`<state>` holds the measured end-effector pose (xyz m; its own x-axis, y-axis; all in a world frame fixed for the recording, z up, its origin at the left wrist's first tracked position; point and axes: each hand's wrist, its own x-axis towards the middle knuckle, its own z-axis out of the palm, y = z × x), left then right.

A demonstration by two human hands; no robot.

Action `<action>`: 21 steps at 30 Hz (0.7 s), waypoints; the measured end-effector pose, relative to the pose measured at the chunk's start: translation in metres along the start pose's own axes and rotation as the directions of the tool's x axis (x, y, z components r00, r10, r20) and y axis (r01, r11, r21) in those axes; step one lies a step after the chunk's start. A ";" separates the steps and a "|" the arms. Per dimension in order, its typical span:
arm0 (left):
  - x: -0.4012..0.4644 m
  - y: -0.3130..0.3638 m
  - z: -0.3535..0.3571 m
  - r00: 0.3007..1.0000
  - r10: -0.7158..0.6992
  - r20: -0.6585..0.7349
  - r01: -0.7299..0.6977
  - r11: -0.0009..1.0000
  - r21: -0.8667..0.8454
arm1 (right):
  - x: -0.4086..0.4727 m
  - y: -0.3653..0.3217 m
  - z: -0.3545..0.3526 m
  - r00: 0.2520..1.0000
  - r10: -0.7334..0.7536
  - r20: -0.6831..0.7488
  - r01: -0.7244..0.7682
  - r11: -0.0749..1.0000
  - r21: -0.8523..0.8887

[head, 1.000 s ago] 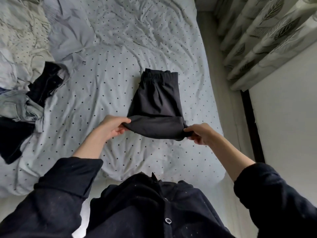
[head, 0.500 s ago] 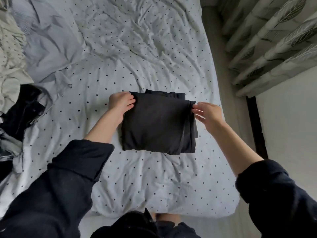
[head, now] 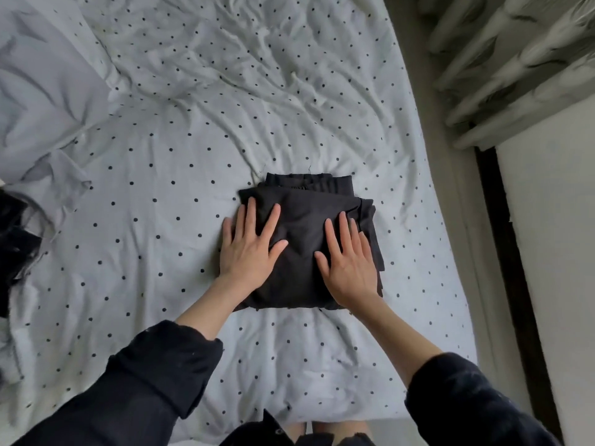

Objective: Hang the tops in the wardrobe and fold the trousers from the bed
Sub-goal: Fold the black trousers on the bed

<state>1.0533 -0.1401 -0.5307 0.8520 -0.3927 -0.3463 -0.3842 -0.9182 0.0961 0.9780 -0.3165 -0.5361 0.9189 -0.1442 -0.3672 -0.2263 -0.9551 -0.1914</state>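
CHANGE: both hands have left the edges of the black trousers [head: 309, 220] and now lie on top | GRIP: left hand [head: 249, 249] and right hand [head: 349, 262] flat, fingers spread, pressing, nothing clasped | LOCATION: compact fold, mid-bed [head: 161, 156] | STATUS: fold judged complete | REMAINING: dark clothes [head: 14, 239] far left

One folded pair of black trousers [head: 309, 239] at centre; two hands on it, left hand [head: 249, 246] at nine o'clock, right hand [head: 349, 262] at three; one dotted bed sheet [head: 180, 149]; one dark garment heap [head: 14, 239] at nine; one curtain [head: 515, 66] at two
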 end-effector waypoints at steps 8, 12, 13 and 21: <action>0.067 0.000 -0.058 0.942 0.315 -0.112 -0.320 0.947 -0.026 | 0.006 0.006 -0.005 0.999 -0.003 0.039 -0.001 0.994 0.106; 0.104 0.009 -0.071 0.922 0.290 0.256 -0.257 0.954 -0.157 | -0.011 -0.001 -0.022 0.998 0.053 -0.037 -0.043 0.973 0.225; 0.111 0.011 -0.073 0.917 0.252 0.308 -0.199 0.961 -0.192 | -0.021 -0.003 -0.027 0.988 0.106 -0.116 -0.070 0.958 0.280; 0.124 0.023 -0.093 0.895 0.117 0.429 -0.015 0.972 -0.233 | -0.082 0.003 -0.008 0.568 0.793 0.222 -0.514 0.130 0.848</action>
<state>1.1832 -0.2150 -0.4850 0.5651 -0.4374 -0.6996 -0.3036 -0.8987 0.3166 0.9046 -0.3099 -0.4997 0.2704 -0.7814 -0.5624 -0.7754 0.1695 -0.6083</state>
